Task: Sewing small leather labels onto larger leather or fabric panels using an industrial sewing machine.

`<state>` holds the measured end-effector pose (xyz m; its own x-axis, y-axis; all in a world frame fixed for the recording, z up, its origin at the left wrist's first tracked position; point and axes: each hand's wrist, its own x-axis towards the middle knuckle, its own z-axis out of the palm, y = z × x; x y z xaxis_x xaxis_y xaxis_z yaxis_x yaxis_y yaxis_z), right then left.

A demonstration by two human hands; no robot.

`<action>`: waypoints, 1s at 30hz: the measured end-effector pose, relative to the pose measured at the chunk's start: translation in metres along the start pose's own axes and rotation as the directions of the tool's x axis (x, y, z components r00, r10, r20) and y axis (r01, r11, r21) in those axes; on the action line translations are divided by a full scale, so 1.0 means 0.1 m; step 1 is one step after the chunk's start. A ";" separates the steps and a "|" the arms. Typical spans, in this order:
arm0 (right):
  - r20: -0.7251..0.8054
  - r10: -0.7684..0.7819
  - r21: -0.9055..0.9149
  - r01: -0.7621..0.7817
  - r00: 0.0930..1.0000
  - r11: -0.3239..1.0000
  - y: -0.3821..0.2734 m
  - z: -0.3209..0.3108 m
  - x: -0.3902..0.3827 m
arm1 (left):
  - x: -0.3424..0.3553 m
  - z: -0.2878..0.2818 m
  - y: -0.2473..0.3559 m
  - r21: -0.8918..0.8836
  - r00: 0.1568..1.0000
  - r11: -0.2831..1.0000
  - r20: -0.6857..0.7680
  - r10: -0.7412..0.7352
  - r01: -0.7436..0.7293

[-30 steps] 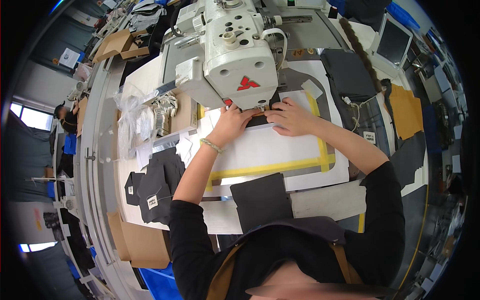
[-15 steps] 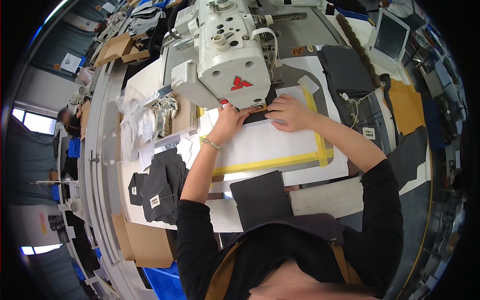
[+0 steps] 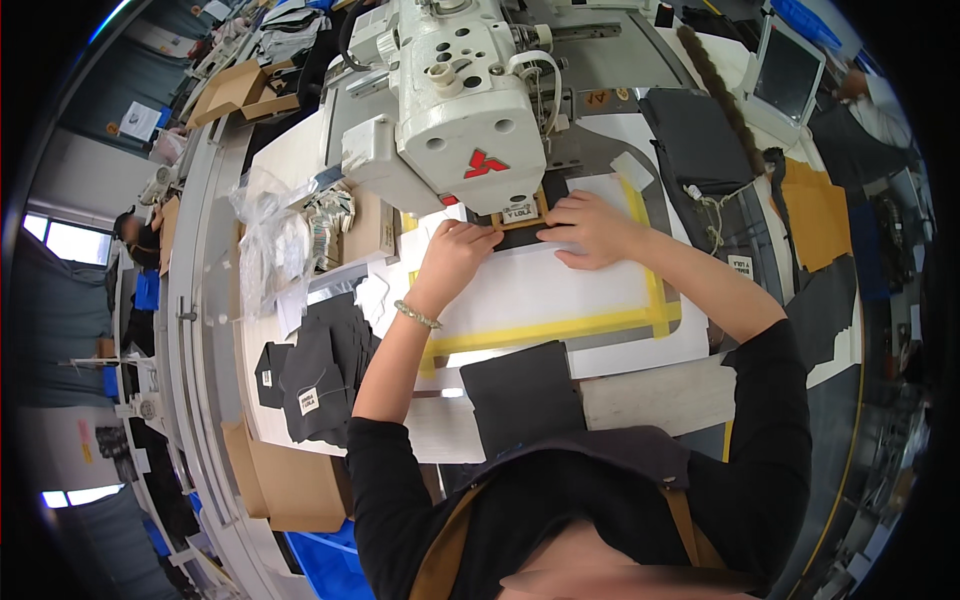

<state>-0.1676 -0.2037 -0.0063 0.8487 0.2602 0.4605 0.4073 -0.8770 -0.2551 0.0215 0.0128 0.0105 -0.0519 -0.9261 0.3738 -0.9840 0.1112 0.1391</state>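
Head view: shows a sewing workshop, with blue-grey curtains (image 3: 65, 290) along the left rim and a pale table (image 3: 290, 155) across the middle. At upper centre, shows a white sewing machine (image 3: 470, 140) above a white sheet (image 3: 560, 290) edged with yellow tape (image 3: 555, 328).

Just below the machine, shows 1 small pale label (image 3: 520, 213) inside an orange-brown border (image 3: 543, 207), over a dark cloth piece (image 3: 520, 238). Looks set in position; cannot tell whether stitched. At lower left, shows a pile of dark pieces (image 3: 315, 370), at least 2 with pale labels, probably done; at lower centre, a dark stack (image 3: 522, 402) without visible labels, perhaps left to do.

Places the label between both sets of fingertips, above and right of the left hand's (image 3: 458, 255), just left of the right hand's (image 3: 597, 232). Curls the left fingers close together at the cloth; stretches the right ones toward the border, thumb slightly apart below. Cannot tell whether either pinches the cloth.
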 end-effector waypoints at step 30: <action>-0.201 0.124 -0.224 -0.169 0.972 0.960 -0.02 -0.07 -0.25 | 0.13 0.17 0.10 -0.045 0.994 0.998 -0.106 0.029 -0.034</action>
<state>-0.1922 -0.2109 -0.0116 0.8076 0.0630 0.5863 0.1718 -0.9763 -0.1318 0.0081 -0.0038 0.0015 -0.0623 -0.8792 0.4724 -0.9731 0.1587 0.1671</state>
